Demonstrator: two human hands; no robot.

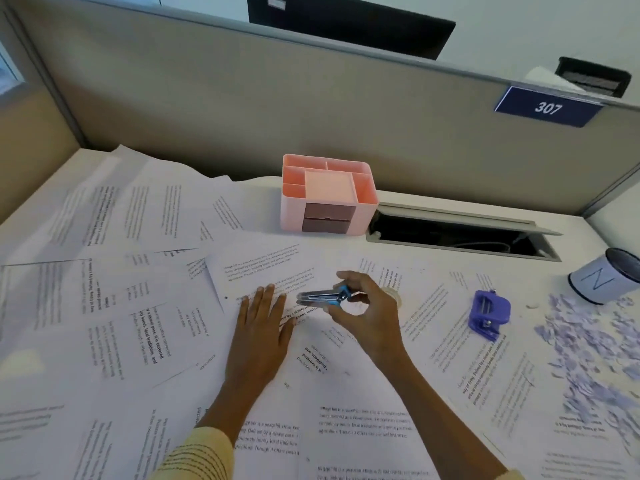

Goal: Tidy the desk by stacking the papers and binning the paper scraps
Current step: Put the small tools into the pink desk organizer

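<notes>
View from above of a desk almost wholly covered by loose printed papers, overlapping at many angles from the near edge to the far edge.

At the near edge, a yellow ribbed sleeve covers the person's left forearm. Both arms reach forward to the middle of the desk.

The left hand lies palm down on the papers, fingers straight and close together, pressing a sheet flat.

Just to its right, the right hand pinches a small blue and silver tool between thumb and fingertips. It looks like a small stapler. Its silver end points left, just above the left hand's fingertips. Whether that end touches the papers cannot be told.

Further right, a purple hole punch stands on the papers.

Along the right edge, a wide scatter of pale lilac paper scraps lies over the sheets.

Beyond the scraps, near the far right corner, stands a white round container with a dark rim and a letter N on its side.

Toward the far edge, a pink organiser with open top compartments and two darker drawers stands at the middle. Just to its right, an open cable slot is sunk into the desk.

Behind the far edge rises a beige partition, bearing a blue sign that reads 307.
</notes>
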